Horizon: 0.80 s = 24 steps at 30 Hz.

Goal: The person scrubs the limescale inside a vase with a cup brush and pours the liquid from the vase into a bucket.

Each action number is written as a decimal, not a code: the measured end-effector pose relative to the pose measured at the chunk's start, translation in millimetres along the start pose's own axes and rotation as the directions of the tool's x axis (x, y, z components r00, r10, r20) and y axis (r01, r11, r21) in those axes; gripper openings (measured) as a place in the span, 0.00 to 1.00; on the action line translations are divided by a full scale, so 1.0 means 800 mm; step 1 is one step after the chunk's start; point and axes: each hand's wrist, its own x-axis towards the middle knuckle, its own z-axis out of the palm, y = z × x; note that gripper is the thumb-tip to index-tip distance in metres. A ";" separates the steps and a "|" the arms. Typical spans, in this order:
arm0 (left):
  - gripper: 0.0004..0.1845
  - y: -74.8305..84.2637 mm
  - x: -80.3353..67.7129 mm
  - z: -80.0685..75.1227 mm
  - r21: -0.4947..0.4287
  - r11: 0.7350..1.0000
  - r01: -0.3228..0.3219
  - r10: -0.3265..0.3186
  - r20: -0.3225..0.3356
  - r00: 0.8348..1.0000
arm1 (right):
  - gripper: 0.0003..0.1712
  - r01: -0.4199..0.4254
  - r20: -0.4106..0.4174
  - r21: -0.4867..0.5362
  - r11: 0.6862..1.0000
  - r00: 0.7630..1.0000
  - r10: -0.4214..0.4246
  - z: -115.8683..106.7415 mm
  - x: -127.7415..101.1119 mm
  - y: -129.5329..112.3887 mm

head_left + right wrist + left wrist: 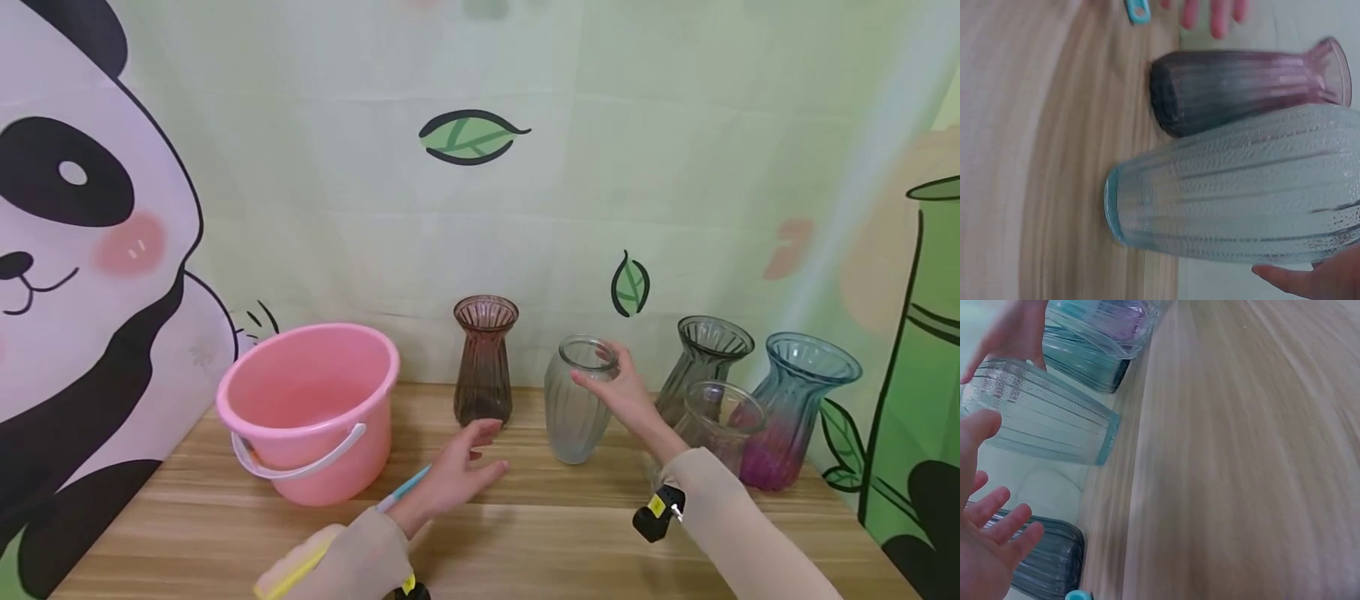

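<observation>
My right hand (622, 392) grips a clear ribbed glass vase (573, 417) near its rim, thumb on the near side and fingers at the far side. The vase leans slightly; whether its base touches the table I cannot tell. My left hand (453, 471) is held above the table, fingers spread and holding nothing, palm toward the clear vase. Behind it stands a brown-purple glass vase (483, 367), also seen as a dark vase (1050, 559) in the left wrist view. Under the left forearm lies a long-handled tool (292, 575) with a blue, white and yellow body, partly hidden.
At left stands a pink bucket (311, 458) with a white handle. To the right are a grey glass vase (690, 358), a clear glass vase (723, 425) and a blue-to-pink vase (780, 433), close together. A printed cloth (337, 167) hangs behind the wooden table (540, 542).
</observation>
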 end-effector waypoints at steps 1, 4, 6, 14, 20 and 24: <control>0.30 0.002 0.002 0.001 -0.003 1.000 0.004 -0.004 0.004 1.000 | 0.49 0.007 0.014 0.002 1.000 1.000 -0.007 0.002 -0.005 -0.001; 0.34 0.006 0.009 0.004 -0.013 1.000 0.013 -0.013 0.016 1.000 | 0.47 0.027 0.055 -0.001 1.000 0.998 -0.027 0.010 -0.020 -0.006; 0.37 0.008 0.014 0.005 -0.032 0.999 0.007 -0.007 0.026 1.000 | 0.46 0.045 0.086 0.000 0.999 0.995 -0.044 0.014 -0.029 -0.009; 0.43 0.027 0.023 0.004 -0.124 0.992 -0.010 0.019 0.070 0.997 | 0.41 0.118 0.208 -0.003 0.993 0.971 -0.115 0.035 -0.062 -0.023; 0.46 0.039 0.012 -0.004 -0.126 0.992 -0.007 0.020 0.104 0.994 | 0.41 0.151 0.258 0.004 0.989 0.955 -0.147 0.046 -0.084 -0.030; 0.46 0.046 0.000 -0.010 -0.160 0.987 0.007 0.012 0.123 0.992 | 0.41 0.163 0.273 0.010 0.987 0.949 -0.160 0.052 -0.095 -0.034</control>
